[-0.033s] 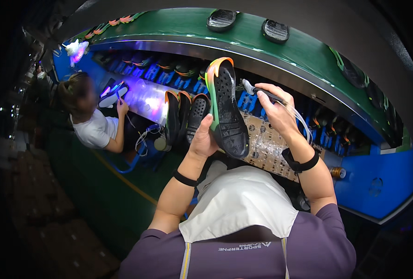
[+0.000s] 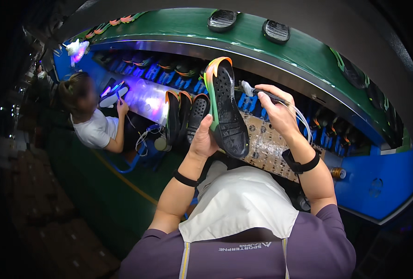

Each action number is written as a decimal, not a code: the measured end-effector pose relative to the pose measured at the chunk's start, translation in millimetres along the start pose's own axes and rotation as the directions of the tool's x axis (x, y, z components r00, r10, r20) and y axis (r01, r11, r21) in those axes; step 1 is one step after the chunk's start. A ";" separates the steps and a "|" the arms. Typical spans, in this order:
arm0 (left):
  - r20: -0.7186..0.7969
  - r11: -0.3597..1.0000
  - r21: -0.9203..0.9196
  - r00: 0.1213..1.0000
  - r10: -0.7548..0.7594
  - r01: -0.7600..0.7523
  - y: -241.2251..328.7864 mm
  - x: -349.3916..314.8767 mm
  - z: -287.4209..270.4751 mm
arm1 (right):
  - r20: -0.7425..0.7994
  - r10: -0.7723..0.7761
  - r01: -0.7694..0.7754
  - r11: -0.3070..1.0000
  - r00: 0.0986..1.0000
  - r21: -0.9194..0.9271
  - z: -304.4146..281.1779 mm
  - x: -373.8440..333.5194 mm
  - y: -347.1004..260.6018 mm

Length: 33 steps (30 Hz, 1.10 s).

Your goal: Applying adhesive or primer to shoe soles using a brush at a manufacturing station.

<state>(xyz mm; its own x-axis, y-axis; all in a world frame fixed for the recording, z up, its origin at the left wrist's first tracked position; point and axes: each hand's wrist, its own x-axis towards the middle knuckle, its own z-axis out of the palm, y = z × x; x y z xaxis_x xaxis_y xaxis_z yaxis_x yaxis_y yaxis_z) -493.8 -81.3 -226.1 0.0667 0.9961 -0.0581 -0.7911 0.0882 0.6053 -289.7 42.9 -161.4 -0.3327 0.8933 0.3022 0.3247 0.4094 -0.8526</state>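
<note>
My left hand (image 2: 205,138) is closed round the green-edged side of a shoe sole (image 2: 229,109). The sole is held up with its black, hollow inside facing me; its heel rim is orange, and small holes dot the upper part. A wet-looking gloss lies over its lower half. In my right hand (image 2: 279,108) is a brush (image 2: 268,95), gripped between thumb and fingers. Its pale bristle head (image 2: 247,88) points left, just right of the sole and apart from it. Clear tubes (image 2: 304,122) trail from the handle along my wrist.
Left of the held sole, several black soles (image 2: 198,116) stand on the bench, whose cardboard covering (image 2: 271,144) is wrapped in film. Beyond are blue racks (image 2: 248,103) of soles and a green conveyor belt (image 2: 178,25). A co-worker (image 2: 95,125) works at left. A can (image 2: 338,173) stands at right.
</note>
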 end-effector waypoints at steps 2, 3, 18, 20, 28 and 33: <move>-0.030 1.000 0.002 0.999 0.024 -0.024 3.4 -1.2 2.1 | 0.211 0.099 -0.154 0.951 0.973 0.268 -4.5 -3.9 -6.0; -0.034 1.000 0.000 0.999 0.021 -0.021 3.8 -1.7 1.7 | 0.321 0.088 -0.208 0.909 0.943 0.361 -3.7 -9.6 -2.2; -0.185 0.994 0.009 0.977 0.108 -0.108 0.2 0.8 -33.8 | 0.517 0.098 -0.267 0.927 0.851 0.264 -5.7 -36.6 15.1; -0.249 0.995 0.029 0.963 0.099 -0.095 -2.5 -2.5 -40.8 | 0.532 0.199 -0.290 0.952 0.823 0.093 -1.9 -42.0 17.2; -0.252 0.934 -0.356 0.961 -0.116 0.019 2.9 -23.0 -66.3 | 0.233 0.339 -0.370 0.923 0.911 0.103 -18.1 -63.4 53.0; 0.086 0.998 -0.060 0.996 -0.017 0.022 96.7 46.0 -18.7 | 0.246 0.349 -0.392 0.907 0.904 0.155 -24.3 -77.9 65.4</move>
<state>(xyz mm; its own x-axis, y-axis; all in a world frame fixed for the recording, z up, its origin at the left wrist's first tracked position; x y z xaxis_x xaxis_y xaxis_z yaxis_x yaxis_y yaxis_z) -578.6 -27.1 -185.0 0.1323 0.9912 0.0005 -0.8242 0.1098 0.5555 -221.0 4.6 -230.4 -0.4053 0.9050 -0.1291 0.2878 -0.0077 -0.9577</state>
